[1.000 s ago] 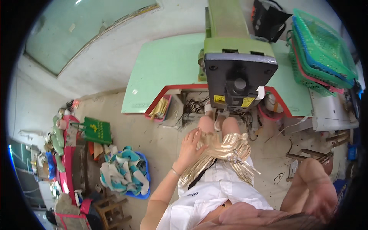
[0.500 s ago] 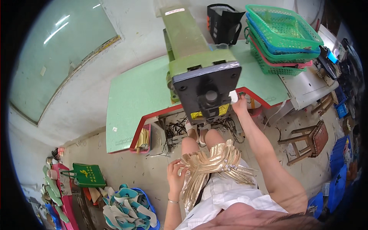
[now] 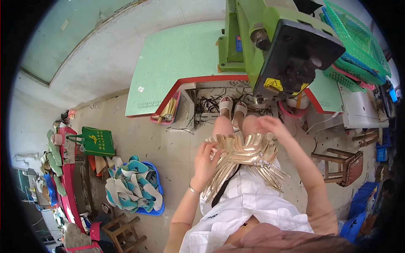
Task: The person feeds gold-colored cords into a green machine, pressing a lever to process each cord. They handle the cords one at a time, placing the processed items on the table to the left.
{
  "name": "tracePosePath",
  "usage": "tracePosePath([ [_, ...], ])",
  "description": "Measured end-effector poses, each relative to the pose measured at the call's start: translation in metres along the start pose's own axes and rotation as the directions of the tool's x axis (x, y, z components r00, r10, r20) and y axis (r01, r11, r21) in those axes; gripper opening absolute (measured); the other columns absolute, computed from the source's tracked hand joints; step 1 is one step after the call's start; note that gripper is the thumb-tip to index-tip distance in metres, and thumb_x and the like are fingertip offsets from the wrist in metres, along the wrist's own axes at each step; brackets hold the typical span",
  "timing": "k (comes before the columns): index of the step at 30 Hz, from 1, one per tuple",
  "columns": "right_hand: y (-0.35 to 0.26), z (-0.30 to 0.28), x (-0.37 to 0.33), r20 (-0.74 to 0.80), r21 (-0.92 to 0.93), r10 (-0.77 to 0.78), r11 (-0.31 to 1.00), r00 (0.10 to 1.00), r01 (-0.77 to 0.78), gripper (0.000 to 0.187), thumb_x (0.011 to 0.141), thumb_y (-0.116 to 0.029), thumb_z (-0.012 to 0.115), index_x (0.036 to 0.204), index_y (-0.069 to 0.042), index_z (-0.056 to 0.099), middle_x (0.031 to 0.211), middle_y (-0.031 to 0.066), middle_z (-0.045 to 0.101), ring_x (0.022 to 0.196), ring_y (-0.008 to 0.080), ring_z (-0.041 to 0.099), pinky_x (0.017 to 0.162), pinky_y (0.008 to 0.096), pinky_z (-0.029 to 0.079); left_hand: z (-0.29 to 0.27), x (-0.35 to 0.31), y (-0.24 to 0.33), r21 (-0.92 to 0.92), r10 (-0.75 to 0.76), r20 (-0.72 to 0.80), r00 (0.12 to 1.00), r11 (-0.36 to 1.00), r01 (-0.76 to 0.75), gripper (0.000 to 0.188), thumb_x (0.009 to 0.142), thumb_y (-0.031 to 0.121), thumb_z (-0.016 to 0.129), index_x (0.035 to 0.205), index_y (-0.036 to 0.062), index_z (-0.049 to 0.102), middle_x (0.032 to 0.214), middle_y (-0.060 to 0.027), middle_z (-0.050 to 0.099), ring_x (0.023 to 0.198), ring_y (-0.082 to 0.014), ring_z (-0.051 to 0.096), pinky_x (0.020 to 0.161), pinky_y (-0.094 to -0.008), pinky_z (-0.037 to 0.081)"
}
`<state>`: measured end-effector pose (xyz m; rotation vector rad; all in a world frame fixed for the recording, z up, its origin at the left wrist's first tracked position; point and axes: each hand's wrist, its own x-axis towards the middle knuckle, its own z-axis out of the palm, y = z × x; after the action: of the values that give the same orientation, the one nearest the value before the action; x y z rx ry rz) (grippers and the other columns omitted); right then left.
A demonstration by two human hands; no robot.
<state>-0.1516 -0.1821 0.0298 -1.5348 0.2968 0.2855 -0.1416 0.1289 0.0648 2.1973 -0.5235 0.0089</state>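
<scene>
Across my lap lies a bundle of shiny gold straps (image 3: 242,154), fanned out and crossing, with small pale beads on some of them. My left hand (image 3: 205,163) is at the bundle's left edge, fingers bent and thumb close to the fingertips, closed on the gold straps. Just above the bundle's far right end is my right hand (image 3: 272,125), smeared by motion, so its grip cannot be made out. Ahead and to the right stands a green machine (image 3: 249,55) with a black head (image 3: 295,59) overhanging the front of the table.
The machine stands on a green table (image 3: 181,50) with a red, notched front edge. Stacked plastic baskets (image 3: 358,46) are at the right. A blue tub (image 3: 158,177) of white and teal pieces sits on the floor at left. A wooden stool (image 3: 344,166) stands at right.
My right hand has come back from beside the machine's head to the gold straps. My left hand stays at their left edge. The view has shifted, putting the machine farther right.
</scene>
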Motion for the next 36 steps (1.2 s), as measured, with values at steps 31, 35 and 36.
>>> tracePosePath([
  [31,-0.087,0.063,-0.076,0.214,-0.413,-0.311,0.83,0.926,0.374,0.014,0.081,-0.014,0.064,0.089,-0.002,0.066,0.075,0.0084,0.063,0.064,0.0194,0.058,0.059,0.0285,0.045,-0.033,0.067,0.075,-0.479,0.015,0.419,0.908,0.854,0.206,0.019,0.085,0.018,0.065,0.089,-0.0004,0.064,0.073,-0.002,0.06,0.062,-0.0057,0.052,0.055,-0.0204,0.041],
  [35,-0.167,0.002,-0.064,0.473,-0.517,-0.375,0.615,0.798,0.595,0.015,0.079,-0.016,0.066,0.088,-0.004,0.067,0.078,0.0061,0.061,0.073,0.0163,0.058,0.063,0.0273,0.045,-0.034,0.082,0.103,-0.626,0.031,0.488,0.872,0.709,0.325,0.02,0.09,0.016,0.059,0.087,-0.002,0.067,0.067,-0.0001,0.06,0.061,-0.0039,0.052,0.055,-0.0183,0.041],
  [36,-0.184,-0.015,-0.06,0.531,-0.554,-0.331,0.56,0.78,0.615,0.015,0.079,-0.016,0.067,0.088,-0.003,0.067,0.079,0.0059,0.061,0.076,0.0157,0.059,0.065,0.0276,0.045,-0.032,0.087,0.111,-0.619,0.061,0.509,0.858,0.718,0.317,0.021,0.09,0.016,0.058,0.087,-0.002,0.068,0.066,-0.0004,0.06,0.061,-0.004,0.053,0.055,-0.0181,0.041],
])
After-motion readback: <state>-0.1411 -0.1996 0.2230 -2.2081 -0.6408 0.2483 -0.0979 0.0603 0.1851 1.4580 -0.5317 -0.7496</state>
